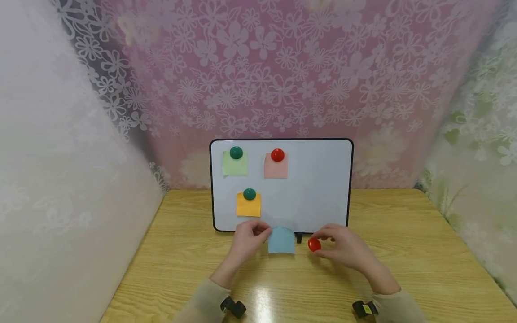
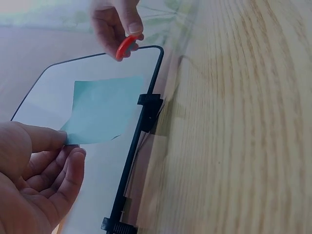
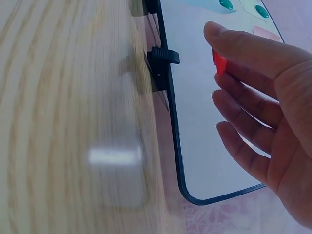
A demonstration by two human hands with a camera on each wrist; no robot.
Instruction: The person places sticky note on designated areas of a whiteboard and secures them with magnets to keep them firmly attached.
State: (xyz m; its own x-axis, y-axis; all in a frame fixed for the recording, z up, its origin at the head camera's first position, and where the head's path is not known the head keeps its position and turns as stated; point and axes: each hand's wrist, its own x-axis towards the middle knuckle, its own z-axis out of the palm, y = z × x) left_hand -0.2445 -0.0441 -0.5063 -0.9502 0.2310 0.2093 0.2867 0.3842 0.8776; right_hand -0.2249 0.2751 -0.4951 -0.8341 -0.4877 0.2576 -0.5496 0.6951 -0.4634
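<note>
My left hand [image 1: 249,240] pinches a blue sticky note [image 1: 281,241] by its upper left corner, in front of the whiteboard's lower edge. In the left wrist view the note [image 2: 105,109] hangs flat between the thumb and fingers' side and the board. To its right, my right hand [image 1: 343,246] holds a round red magnet [image 1: 314,244] between thumb and fingertips. The right wrist view shows the magnet [image 3: 219,62] edge-on, partly hidden by the thumb. Behind both hands stands the whiteboard [image 1: 315,188], with a black frame.
Green magnets hold a light green note [image 1: 234,168] and an orange note [image 1: 248,208] on the board. A red magnet [image 1: 277,155] holds a pink note [image 1: 276,171]. A black stand clip [image 1: 299,238] grips the board's bottom edge, above the wooden table [image 1: 161,269].
</note>
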